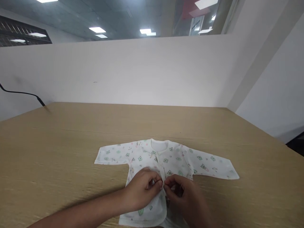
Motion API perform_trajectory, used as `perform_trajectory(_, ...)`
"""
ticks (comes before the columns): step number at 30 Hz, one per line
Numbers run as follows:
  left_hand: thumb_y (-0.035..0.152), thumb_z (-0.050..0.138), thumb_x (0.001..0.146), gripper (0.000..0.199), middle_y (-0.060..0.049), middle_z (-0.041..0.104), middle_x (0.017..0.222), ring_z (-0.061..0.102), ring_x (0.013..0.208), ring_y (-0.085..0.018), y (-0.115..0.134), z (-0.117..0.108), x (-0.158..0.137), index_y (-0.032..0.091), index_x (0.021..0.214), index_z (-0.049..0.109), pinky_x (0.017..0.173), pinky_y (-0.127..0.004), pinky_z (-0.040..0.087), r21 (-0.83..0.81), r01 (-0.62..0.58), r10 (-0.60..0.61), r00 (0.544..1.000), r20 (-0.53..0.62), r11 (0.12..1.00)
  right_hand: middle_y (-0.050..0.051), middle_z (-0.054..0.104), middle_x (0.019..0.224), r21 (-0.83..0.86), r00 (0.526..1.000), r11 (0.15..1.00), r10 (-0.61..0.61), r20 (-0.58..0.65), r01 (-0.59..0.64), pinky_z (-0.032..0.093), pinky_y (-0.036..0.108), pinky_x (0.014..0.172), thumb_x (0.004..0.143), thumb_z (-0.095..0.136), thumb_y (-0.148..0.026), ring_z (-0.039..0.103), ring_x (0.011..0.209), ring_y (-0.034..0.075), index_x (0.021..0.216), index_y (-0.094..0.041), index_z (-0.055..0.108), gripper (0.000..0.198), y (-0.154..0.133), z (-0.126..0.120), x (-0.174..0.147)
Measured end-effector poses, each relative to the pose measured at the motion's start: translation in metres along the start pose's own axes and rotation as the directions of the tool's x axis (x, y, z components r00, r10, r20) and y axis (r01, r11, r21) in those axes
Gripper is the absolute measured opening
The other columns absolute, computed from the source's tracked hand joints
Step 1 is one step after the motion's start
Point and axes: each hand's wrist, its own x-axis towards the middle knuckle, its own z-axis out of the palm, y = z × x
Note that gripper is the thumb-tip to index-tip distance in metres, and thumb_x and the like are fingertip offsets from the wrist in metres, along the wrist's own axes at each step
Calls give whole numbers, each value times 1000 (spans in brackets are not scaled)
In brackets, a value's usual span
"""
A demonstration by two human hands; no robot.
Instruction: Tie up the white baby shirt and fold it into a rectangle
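A small white baby shirt (140, 158) with a green and pink print lies face up, its sleeves spread to both sides and its neckline away from me. My left hand (144, 188) pinches the edge of the front opening near the middle of the shirt. Just to the right, my right hand (181, 193) pinches the opposite side of that opening, its fingertips almost meeting the left ones. Whatever small fastening may sit between the fingertips is hidden. Below my hands the front edges part, and the lower right of the shirt is covered by my right hand.
The shirt rests on a wooden table (71, 139). A white wall (142, 72) rises behind the table's far edge. At the far left a black cable (23, 92) comes down to the tabletop. A dark object (296, 144) shows at the right edge.
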Motion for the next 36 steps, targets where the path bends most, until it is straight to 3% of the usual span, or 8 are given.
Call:
perform_trajectory(3,28,59,90,21,0,56,68,51,72,-15,2,0,0,16,74,66,69,-25,35,13,2,-2,1000,3,1000,1,63,69,-95,998,994,-53,-43,49,38,26,60,83,55,-30,54,62,16,77,-20,67,17,2,3,-1)
perform_trajectory(9,17,58,86,15,1,58,68,50,68,-13,-4,4,2,15,74,67,67,-23,34,16,-16,16,1000,-6,1000,1,62,71,-151,989,982,-125,-78,112,36,25,60,85,49,-28,53,62,15,76,-19,63,19,3,7,-2)
perform_trajectory(19,18,57,81,11,1,54,67,47,67,-12,-8,3,3,15,72,61,65,-23,34,-72,-60,58,998,-25,996,1,57,67,50,999,998,30,26,-31,34,25,58,81,48,-36,51,63,16,73,-18,56,22,-6,0,3)
perform_trajectory(24,29,56,85,20,0,53,67,46,67,-13,-11,4,3,15,71,60,64,-23,34,-137,-58,54,998,-35,989,1,59,68,62,1000,998,-21,23,20,35,25,58,83,49,-36,53,63,15,78,-18,62,23,-10,-6,3)
perform_trajectory(28,36,55,86,25,0,52,68,45,65,-12,-12,4,4,15,76,62,60,-23,33,-212,-17,21,1000,20,977,1,61,68,93,999,996,-15,52,10,37,24,57,82,55,-34,55,63,15,80,-18,65,19,-11,-9,3)
perform_trajectory(36,32,55,81,20,1,47,66,41,63,-11,-8,3,3,15,72,55,58,-22,31,-239,13,-7,1000,25,971,1,63,73,53,994,995,-82,66,79,41,24,61,85,55,-29,57,66,15,84,-18,59,12,-11,-7,-2)
